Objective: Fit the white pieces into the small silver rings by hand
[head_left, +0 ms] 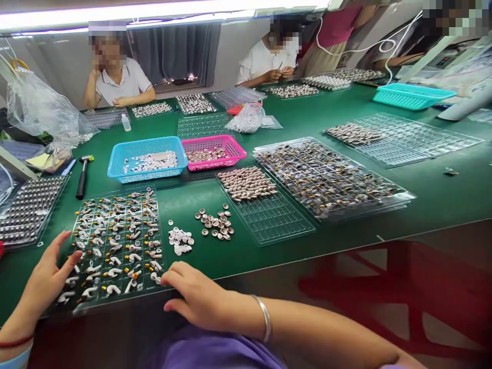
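A clear plastic tray [79, 303] full of small white and silver earbud-like parts lies at the table's near edge. My left hand [48, 279] rests on its left rim, fingers apart and stretched onto the tray. My right hand [196, 297] sits at the tray's near right corner, fingers curled down on the rim; nothing shows inside them. Just right of the tray lie a small heap of white rings [180, 241] and a heap of silver caps [215, 224].
A blue basket [115, 166] and a pink basket [236, 150] hold small parts behind the tray. Several clear trays [269, 223] of parts spread to the right, another tray [28, 210] left. A hammer [82, 177] lies nearby. Two people sit across the green table [442, 195].
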